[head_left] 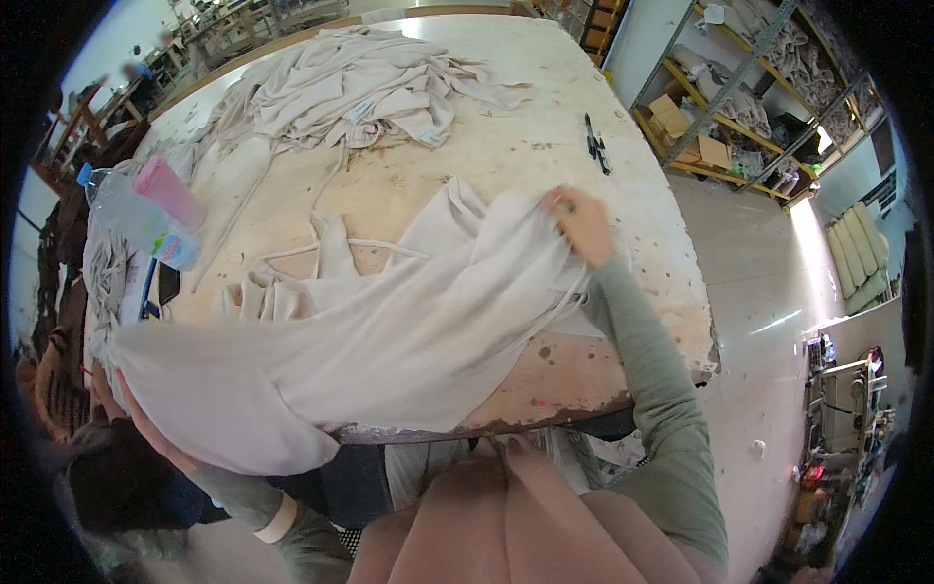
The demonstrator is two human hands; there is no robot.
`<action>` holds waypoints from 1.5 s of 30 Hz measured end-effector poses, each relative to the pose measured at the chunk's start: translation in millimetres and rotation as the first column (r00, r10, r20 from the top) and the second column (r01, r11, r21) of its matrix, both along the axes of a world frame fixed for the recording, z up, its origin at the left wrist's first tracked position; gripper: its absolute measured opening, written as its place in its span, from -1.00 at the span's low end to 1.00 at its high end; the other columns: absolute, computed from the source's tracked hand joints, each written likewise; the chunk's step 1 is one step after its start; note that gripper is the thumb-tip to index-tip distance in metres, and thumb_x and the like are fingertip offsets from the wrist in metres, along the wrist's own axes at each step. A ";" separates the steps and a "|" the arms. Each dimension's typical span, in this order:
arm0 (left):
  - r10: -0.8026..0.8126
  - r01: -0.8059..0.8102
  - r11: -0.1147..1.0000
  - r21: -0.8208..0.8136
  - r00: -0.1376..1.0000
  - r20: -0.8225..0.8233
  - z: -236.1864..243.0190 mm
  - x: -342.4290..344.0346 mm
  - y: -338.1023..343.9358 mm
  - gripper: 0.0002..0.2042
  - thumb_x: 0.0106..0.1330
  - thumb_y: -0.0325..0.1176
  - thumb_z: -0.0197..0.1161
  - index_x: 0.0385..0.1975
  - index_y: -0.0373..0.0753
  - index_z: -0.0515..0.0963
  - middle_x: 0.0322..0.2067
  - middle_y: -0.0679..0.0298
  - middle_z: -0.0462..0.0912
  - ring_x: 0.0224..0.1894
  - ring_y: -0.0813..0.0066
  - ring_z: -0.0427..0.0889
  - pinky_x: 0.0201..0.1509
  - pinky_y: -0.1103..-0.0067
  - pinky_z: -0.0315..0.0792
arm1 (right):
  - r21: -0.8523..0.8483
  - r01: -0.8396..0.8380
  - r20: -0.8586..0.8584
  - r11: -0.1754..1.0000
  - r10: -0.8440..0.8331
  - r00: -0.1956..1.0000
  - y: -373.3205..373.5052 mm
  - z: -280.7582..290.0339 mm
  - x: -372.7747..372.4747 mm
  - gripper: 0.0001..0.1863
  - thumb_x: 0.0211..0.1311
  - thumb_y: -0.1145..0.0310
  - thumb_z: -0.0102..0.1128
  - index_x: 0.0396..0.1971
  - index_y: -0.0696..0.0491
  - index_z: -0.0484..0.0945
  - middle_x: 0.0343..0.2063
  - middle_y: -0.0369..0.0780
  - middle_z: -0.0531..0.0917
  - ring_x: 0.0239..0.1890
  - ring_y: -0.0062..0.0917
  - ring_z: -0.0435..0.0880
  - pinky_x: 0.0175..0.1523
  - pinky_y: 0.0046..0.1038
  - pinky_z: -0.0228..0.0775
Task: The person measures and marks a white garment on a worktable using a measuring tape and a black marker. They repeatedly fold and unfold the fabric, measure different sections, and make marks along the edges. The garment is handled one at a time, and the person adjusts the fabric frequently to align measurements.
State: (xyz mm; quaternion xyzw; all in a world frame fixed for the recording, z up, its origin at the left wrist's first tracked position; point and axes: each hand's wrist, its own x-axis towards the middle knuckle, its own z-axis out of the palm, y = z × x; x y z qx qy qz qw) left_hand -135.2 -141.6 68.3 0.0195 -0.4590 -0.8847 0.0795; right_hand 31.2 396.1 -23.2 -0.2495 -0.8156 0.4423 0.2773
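Note:
A cream cloth garment (389,321) with thin ties lies stretched across the near part of the table, its lower left part hanging over the front edge. At the garment's far right corner my right hand (582,226) pinches the cloth, slightly blurred. My left hand (146,420) grips its left end by the table's near left corner; the fingertips are partly hidden by the cloth. Narrow straps and gathered folds of the garment spread on the tabletop toward its far side.
Beyond lies a large heap of similar cream garments (341,92). On the left stand a clear bottle (131,209) and a pink cup (170,192), close to a dark phone (169,283). Black pens (595,146) rest near the table's right edge. Metal shelves (720,97) hold boxes and fabric.

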 end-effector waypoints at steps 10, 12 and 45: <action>-0.056 0.057 0.998 0.009 0.997 -0.043 -25.1 -87.3 -39.3 -0.60 0.45 -0.18 -0.06 0.15 -0.30 0.36 0.12 0.17 0.46 0.16 0.33 0.43 0.24 0.41 0.30 | -0.057 -0.056 -0.384 0.997 0.030 0.923 71.8 80.0 126.9 -0.71 0.14 0.52 0.16 -0.10 0.14 0.52 -0.23 -0.28 0.57 -0.15 -0.62 0.54 -0.07 -0.56 0.39; -0.164 0.169 0.984 -0.063 0.983 0.085 -45.2 -85.2 -44.8 -0.60 0.44 -0.18 -0.05 0.13 -0.31 0.38 0.10 0.18 0.48 0.14 0.34 0.45 0.22 0.43 0.32 | 0.004 -0.126 -0.014 0.992 0.127 0.992 68.1 64.5 142.5 -0.69 0.11 0.52 0.18 -0.10 0.13 0.53 -0.24 -0.28 0.56 -0.14 -0.61 0.57 -0.09 -0.56 0.41; -0.501 0.340 0.305 -0.890 0.852 0.154 -102.6 -31.3 28.2 -0.72 0.25 -0.45 0.18 -0.08 -0.42 0.51 0.21 0.08 0.33 -0.04 0.39 0.52 0.09 0.54 0.35 | -0.332 -0.310 0.319 0.891 0.415 0.852 -48.0 24.4 66.1 -0.32 0.11 0.33 0.25 0.27 -0.01 0.25 -0.14 -0.25 0.59 -0.24 -0.56 0.52 -0.09 -0.43 0.38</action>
